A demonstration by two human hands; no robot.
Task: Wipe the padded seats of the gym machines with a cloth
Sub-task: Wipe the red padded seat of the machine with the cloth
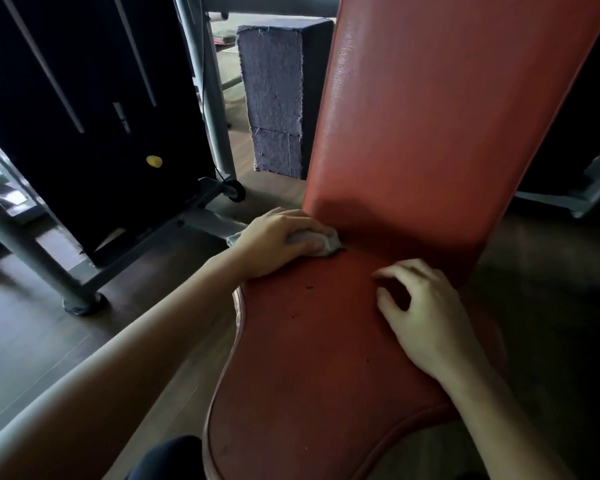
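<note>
A red padded seat (309, 368) fills the lower middle, with its red padded backrest (430, 116) rising behind it. My left hand (274, 240) grips a crumpled pale cloth (328, 242) and presses it against the far left corner of the seat, where seat and backrest meet. My right hand (426, 313) rests on the right side of the seat with fingers spread and loosely bent, holding nothing. Small dark specks dot the seat's surface between my hands.
A black weight stack (94, 109) in a grey metal frame (25, 244) stands at left, its foot on the dark wooden floor. A grey carpet-covered block (274, 95) stands behind the seat. More grey frame parts (596, 188) lie at right.
</note>
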